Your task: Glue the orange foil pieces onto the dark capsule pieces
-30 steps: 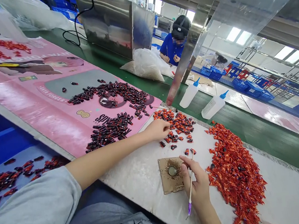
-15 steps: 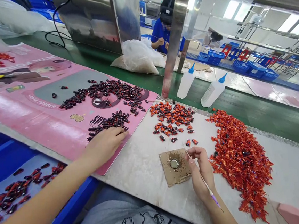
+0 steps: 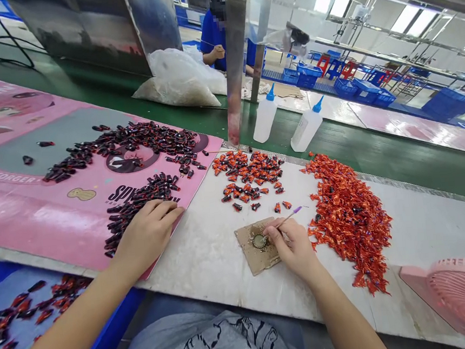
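Note:
My left hand (image 3: 146,233) rests on the pink poster (image 3: 23,203), fingers curled over the near pile of small dark red pieces (image 3: 137,202); what it grips, if anything, is hidden. My right hand (image 3: 291,245) pinches a thin brush with a purple end (image 3: 287,218), its tip down at the small round dish (image 3: 259,241) on a brown cardboard square (image 3: 256,259). Beyond the cardboard lie a cluster of orange-and-dark pieces (image 3: 249,176) and, to the right, a big heap of orange pieces (image 3: 347,213).
Two white squeeze bottles (image 3: 266,117) with blue caps stand by a metal post (image 3: 234,60) on the green belt (image 3: 377,156). A pink fan (image 3: 463,295) sits at the lower right. A blue bin (image 3: 21,318) with pieces is lower left. A person in blue works beyond.
My left hand left the orange cluster and moved to the dark pile on the poster. My right hand flipped the brush and lowered its tip to the dish. The view shifted right.

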A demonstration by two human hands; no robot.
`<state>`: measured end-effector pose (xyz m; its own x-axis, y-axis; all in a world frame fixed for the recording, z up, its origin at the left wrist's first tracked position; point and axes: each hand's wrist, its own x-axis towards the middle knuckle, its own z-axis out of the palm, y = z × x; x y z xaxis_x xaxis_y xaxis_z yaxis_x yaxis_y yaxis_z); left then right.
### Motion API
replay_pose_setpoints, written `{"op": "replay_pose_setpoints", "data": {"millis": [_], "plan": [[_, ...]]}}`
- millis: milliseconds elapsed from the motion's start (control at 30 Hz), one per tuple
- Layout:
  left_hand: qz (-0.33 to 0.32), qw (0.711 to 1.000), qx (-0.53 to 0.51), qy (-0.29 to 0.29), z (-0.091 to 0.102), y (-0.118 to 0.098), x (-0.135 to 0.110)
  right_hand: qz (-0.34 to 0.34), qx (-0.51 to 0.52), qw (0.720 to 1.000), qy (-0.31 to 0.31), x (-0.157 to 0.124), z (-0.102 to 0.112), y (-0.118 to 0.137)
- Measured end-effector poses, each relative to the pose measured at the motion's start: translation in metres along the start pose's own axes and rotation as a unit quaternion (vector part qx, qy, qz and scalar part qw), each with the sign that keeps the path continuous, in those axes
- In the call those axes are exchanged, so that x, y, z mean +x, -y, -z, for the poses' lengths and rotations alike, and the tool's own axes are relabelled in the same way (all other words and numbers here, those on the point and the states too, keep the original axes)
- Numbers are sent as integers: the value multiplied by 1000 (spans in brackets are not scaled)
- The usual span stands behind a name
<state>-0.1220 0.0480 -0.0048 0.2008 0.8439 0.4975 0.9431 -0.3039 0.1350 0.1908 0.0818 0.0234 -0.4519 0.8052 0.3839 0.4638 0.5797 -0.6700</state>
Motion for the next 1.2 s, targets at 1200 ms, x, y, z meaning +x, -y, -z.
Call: {"op": "replay_pose_setpoints", "data": {"millis": [1200], "plan": [[381,446,-810,-2,-16,-136,4,97,-105,990,13,2,-4,9]]}}
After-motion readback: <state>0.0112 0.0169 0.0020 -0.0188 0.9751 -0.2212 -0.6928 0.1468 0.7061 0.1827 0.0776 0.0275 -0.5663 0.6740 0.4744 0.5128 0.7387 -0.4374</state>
